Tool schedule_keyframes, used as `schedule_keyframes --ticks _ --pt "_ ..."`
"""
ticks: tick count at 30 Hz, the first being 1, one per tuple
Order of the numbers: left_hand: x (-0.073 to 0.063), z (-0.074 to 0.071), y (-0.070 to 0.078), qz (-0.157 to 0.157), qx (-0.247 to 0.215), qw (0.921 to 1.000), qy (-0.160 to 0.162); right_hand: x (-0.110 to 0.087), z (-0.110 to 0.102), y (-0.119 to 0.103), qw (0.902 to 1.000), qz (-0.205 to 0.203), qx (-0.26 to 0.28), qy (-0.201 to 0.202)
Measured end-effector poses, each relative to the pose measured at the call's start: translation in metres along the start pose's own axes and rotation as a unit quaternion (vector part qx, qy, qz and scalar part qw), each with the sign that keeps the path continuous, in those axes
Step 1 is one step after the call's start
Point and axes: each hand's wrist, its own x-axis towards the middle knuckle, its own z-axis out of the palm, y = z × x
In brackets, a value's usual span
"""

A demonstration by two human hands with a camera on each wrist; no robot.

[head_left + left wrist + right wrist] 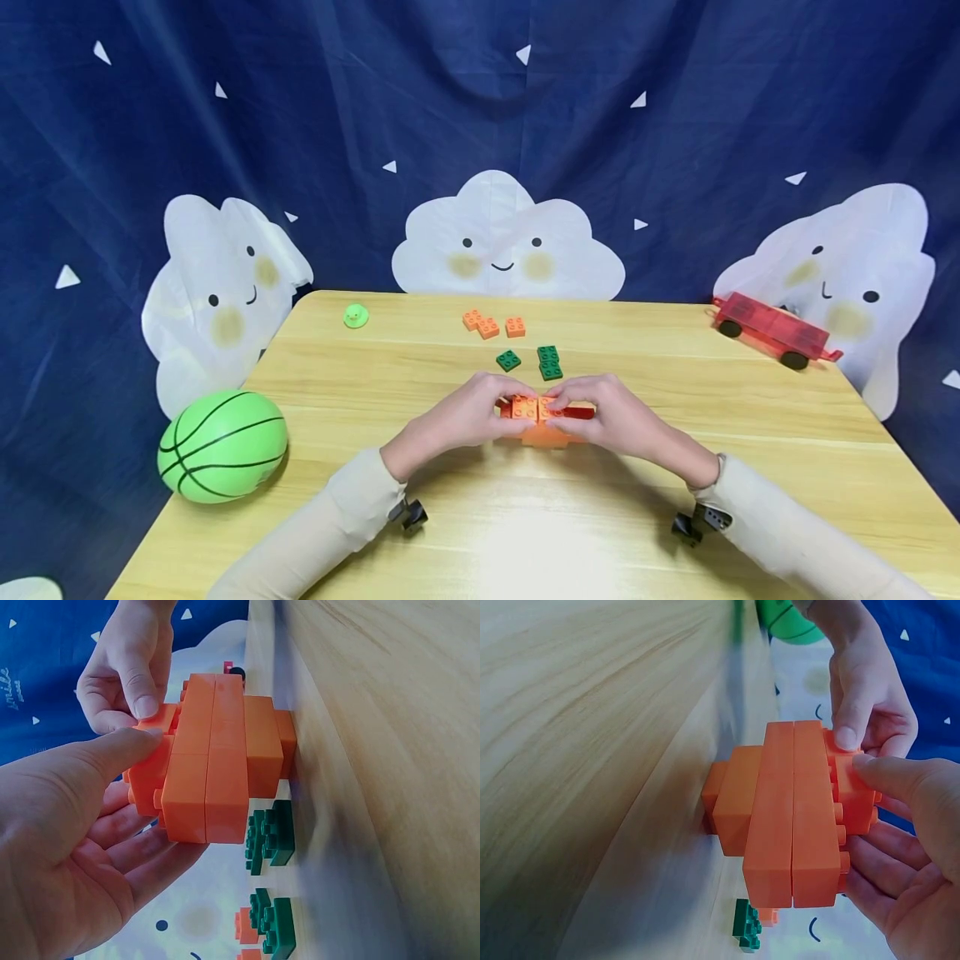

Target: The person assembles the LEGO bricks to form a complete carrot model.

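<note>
A stepped stack of orange toy building bricks (545,435) stands near the middle of the table, narrow at its base and wider above. My left hand (480,410) pinches a small orange brick at the top left of the stack, thumb in front and fingers behind. From the other side, my right hand (617,418) pinches the small orange brick (853,784) beside it. Both thumbs lie close together in the right wrist view. Red parts (579,412) show at both sides of the top bricks, partly covered by the hands.
Beyond the stack lie green bricks (550,363) and several orange bricks (515,327). A green ball (222,446) rests at the left edge, a small green duck (356,315) at the back left. A red toy wagon (777,329) stands at the back right.
</note>
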Motion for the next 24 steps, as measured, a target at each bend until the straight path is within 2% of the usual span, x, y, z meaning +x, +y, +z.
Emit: schedule_keyframes --ticks 10,24 --pt "0.0017 -0.0019 0.0015 -0.004 0.005 1.0000 -0.005 0.0010 -0.0022 0.0010 0.9999 0.006 -0.007 -0.014" --pt "0.0008 -0.0014 0.0010 -0.002 0.007 1.0000 -0.005 0.0050 -0.0059 -0.0010 0.9980 0.024 0.017 -0.057"
